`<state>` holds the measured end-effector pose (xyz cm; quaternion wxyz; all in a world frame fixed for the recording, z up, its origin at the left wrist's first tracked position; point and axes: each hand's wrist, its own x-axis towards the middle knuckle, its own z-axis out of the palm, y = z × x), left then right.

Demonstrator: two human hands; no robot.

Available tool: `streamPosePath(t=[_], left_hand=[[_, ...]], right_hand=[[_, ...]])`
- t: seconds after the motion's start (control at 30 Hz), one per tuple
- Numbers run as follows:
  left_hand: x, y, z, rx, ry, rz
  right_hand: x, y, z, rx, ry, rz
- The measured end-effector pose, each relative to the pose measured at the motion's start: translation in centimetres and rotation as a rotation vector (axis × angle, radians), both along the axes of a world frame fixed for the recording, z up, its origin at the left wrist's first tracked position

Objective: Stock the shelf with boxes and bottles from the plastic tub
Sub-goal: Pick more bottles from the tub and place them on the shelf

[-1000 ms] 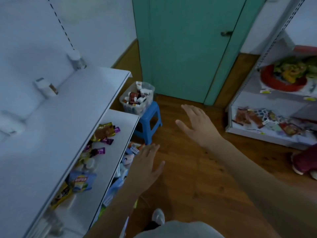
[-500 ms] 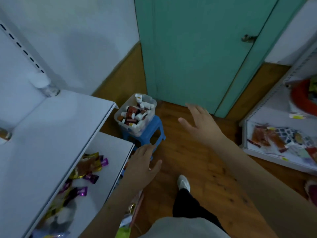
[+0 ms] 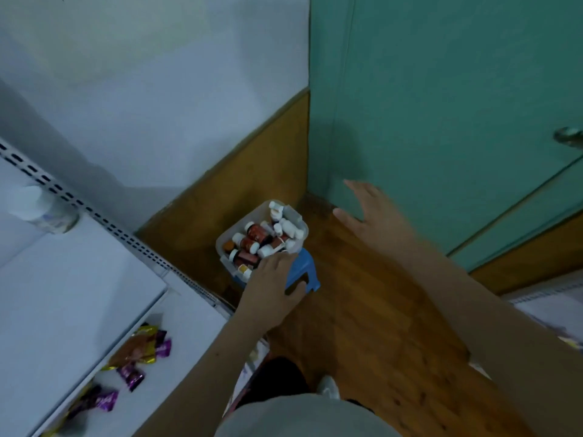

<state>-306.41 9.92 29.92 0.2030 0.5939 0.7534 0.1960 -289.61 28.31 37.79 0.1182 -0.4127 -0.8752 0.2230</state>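
The white shelf (image 3: 72,298) fills the left of the view, its lower tier carrying purple and gold sweets (image 3: 142,348) and its upper tier one white bottle (image 3: 41,209) at the back. In the corner between wall and green door (image 3: 441,105), the tub (image 3: 296,244), full of bottles and boxes, sits on a blue stool (image 3: 307,272) on the wooden floor. The left hand (image 3: 271,288) reaches over the tub's near rim, fingers straight and its grip on nothing, while the right hand (image 3: 375,216) hangs beside the tub, fingers spread apart.
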Motion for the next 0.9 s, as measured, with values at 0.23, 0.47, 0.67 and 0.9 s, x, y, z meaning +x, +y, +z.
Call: streamPosePath(t=[0.23, 0.47, 0.67, 0.9], left_hand=[[-5.0, 6.4, -3.3, -0.185, -0.09, 0.175], [-12.4, 11.9, -9.1, -0.23, -0.298, 0.483], [-16.0, 14.4, -10.3, -0.3, -0.453, 0.725], [-17.3, 15.3, -14.5, -0.371, -0.614, 0.998]], right_hand=[[-5.5, 8.0, -4.6, -0.09, -0.048, 0.108], [-10.6, 14.4, -9.0, -0.161, -0.209, 0.233], [-15.2, 17.3, -13.6, -0.278, -0.283, 0.384], [-20.8, 19.2, -23.4, -0.379, -0.476, 0.676]])
